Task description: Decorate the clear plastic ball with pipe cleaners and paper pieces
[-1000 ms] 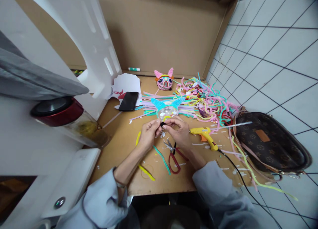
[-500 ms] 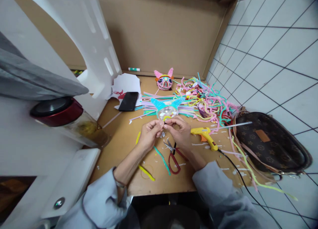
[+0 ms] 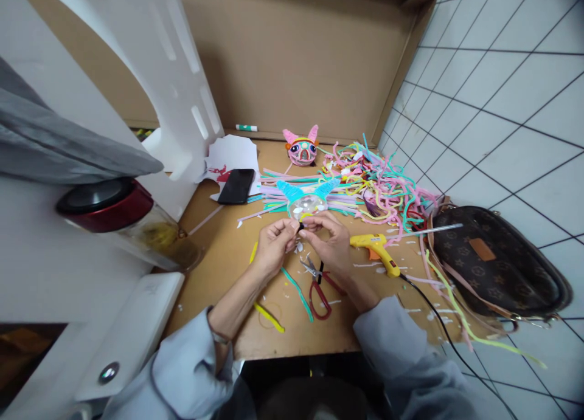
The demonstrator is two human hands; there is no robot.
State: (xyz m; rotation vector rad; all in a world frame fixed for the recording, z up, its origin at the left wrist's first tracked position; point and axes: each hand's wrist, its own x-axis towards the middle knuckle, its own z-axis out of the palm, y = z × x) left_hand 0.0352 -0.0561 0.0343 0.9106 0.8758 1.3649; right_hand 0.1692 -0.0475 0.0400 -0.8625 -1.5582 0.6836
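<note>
My left hand point(image 3: 276, 244) and my right hand point(image 3: 330, 240) meet above the table, thumbs and forefingers pinched on a small black piece of pipe cleaner point(image 3: 300, 227). Most of it is covered by the fingertips. Just beyond them is a clear ball point(image 3: 305, 206) with blue fuzzy ears point(image 3: 290, 191); a yellow strip point(image 3: 308, 216) shows at its front, partly hidden by my right fingers. Below the hands lie red-handled scissors point(image 3: 320, 301), blades apart, beside a black strip point(image 3: 321, 272). A teal pipe cleaner point(image 3: 298, 293) and a yellow one point(image 3: 269, 318) lie nearer me.
A yellow glue gun point(image 3: 376, 250) with a cord lies right of my hands, near a brown handbag point(image 3: 497, 256). Tangled pipe cleaners point(image 3: 387, 183) heap behind it. A finished-looking pink-eared figure point(image 3: 302, 151), a phone point(image 3: 236, 186) and a glass flask point(image 3: 159, 240) stand or lie farther off.
The fingertips have shifted slightly around the black piece, and a bit more of it shows between them. Everything else on the table stays where it was.
</note>
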